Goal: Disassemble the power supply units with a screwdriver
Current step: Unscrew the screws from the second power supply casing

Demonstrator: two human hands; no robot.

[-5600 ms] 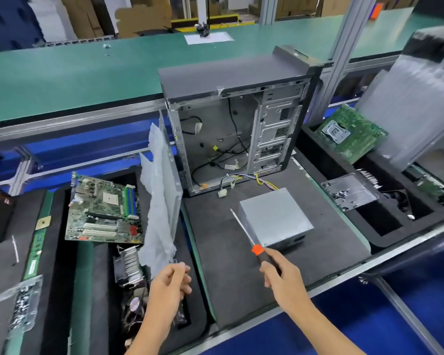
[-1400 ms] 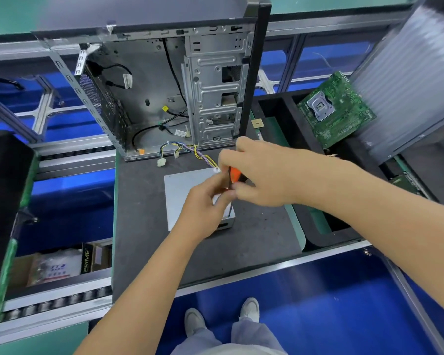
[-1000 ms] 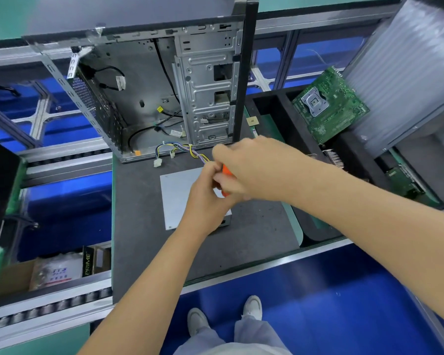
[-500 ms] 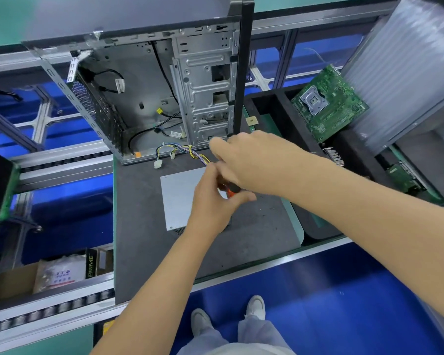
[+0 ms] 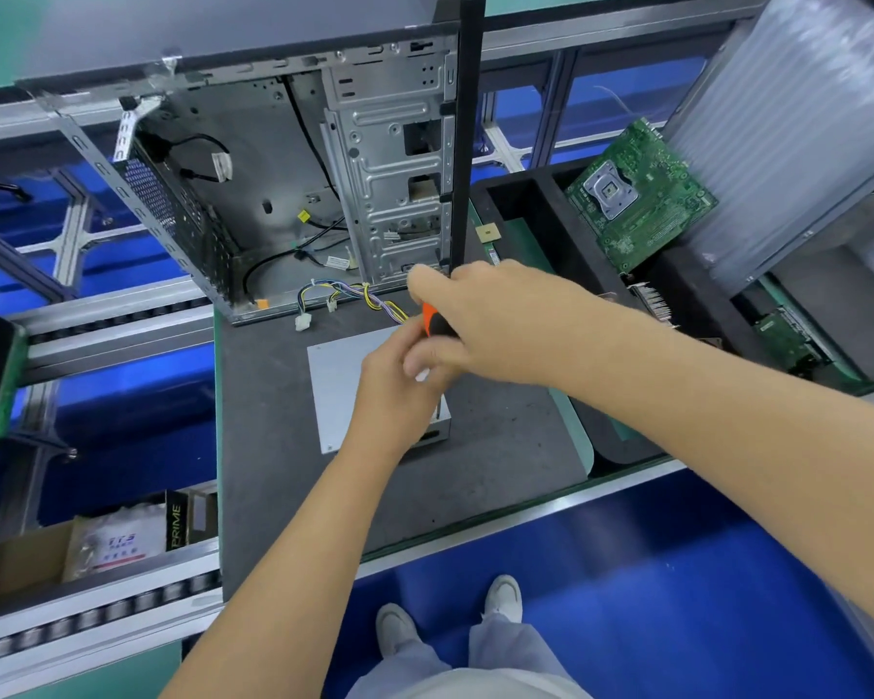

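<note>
A grey metal power supply unit (image 5: pixel 336 385) lies flat on the dark mat (image 5: pixel 273 471), its bundle of coloured wires (image 5: pixel 354 297) trailing toward the open case. My right hand (image 5: pixel 485 320) grips the orange-and-black handle of the screwdriver (image 5: pixel 434 322), held over the unit's right side. My left hand (image 5: pixel 399 391) is beside it over the unit, fingers curled up against the screwdriver just below the handle. The screwdriver's shaft and tip are hidden behind my hands.
An empty computer case (image 5: pixel 283 158) stands open just behind the unit. Right of the mat, black foam trays (image 5: pixel 551 204) hold a green motherboard (image 5: pixel 637 194) and small parts. A ribbed plastic sheet (image 5: pixel 788 118) leans at far right. A cardboard box (image 5: pixel 87 547) sits lower left.
Since 5.6 s ago I have moved over the unit and brought both hands together on the screwdriver. In the last second my hands shifted only slightly and the orange handle shows more.
</note>
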